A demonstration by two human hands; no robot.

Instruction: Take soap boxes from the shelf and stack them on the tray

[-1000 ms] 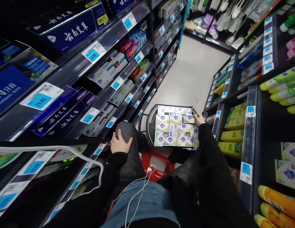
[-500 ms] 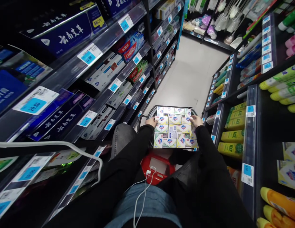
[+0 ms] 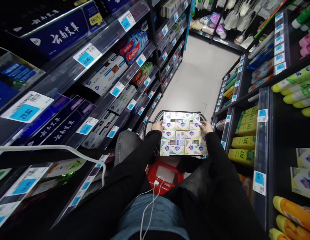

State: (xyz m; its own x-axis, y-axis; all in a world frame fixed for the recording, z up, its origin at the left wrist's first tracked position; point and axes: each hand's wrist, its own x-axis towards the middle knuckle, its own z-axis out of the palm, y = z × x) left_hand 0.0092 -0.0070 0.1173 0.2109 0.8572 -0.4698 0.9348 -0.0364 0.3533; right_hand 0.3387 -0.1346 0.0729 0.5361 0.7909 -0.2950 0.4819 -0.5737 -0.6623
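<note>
Several white, green and yellow soap boxes (image 3: 182,125) are packed in rows in a black-rimmed basket (image 3: 164,112) in front of my knees. My left hand (image 3: 157,126) is at the left end of an upper row, with its fingertips against the end box. At the opposite end, my right hand (image 3: 206,127) has its thumb and fingers closed on the edge of the last box. Together the hands grip the row from both sides. The undersides of the boxes are hidden.
Shelves of toothpaste boxes (image 3: 105,75) rise close on the left. On the right are yellow AXE packs (image 3: 242,156) and orange bottles (image 3: 294,213). A red plastic stool (image 3: 151,173) is below me. A white cable (image 3: 77,151) crosses at left, and earphone wires (image 3: 152,200) hang in front.
The view has shifted slightly, so the shelves sit a little further left. Both hands keep their places at the ends of the soap box row.
</note>
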